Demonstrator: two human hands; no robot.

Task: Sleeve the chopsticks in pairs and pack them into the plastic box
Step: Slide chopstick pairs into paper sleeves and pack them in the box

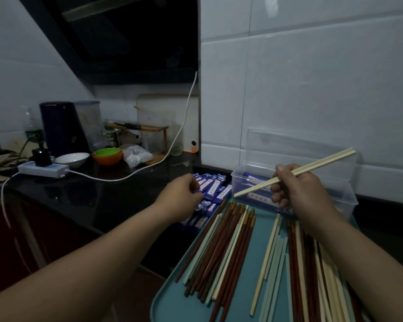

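A pair of cream chopsticks point(296, 175) is held in the air by the right hand point(299, 190). Its fingers are curled round their middle, the thin tips point down-left and the thick ends rise up-right over the plastic box point(340, 190). The box stands open just beyond the hand, close against the tiled wall point(312, 77), with its clear lid point(300, 142) tipped up behind it. A few sleeved pairs point(259, 195) show through its near wall.

To the left, the left hand point(184, 194) reaches over the sleeve pile point(213, 185), fingers bent and pinching one purple sleeve point(200, 193) at the pile's near edge. The pile fills the gap between the box and the open tabletop point(98, 201).

Below both hands is the teal tray point(242, 289). Loose chopsticks lie on it in two groups, a left bunch point(221, 247) and a right bunch point(312, 263), with a bare strip between them. The tray's far edge nearly meets the box and the pile, and its near left corner juts past the tabletop's front edge.

Left of the tray the dark tabletop lies open up to a white cable point(126, 178), a power strip point(43, 169) and bowls point(107, 155) further back.
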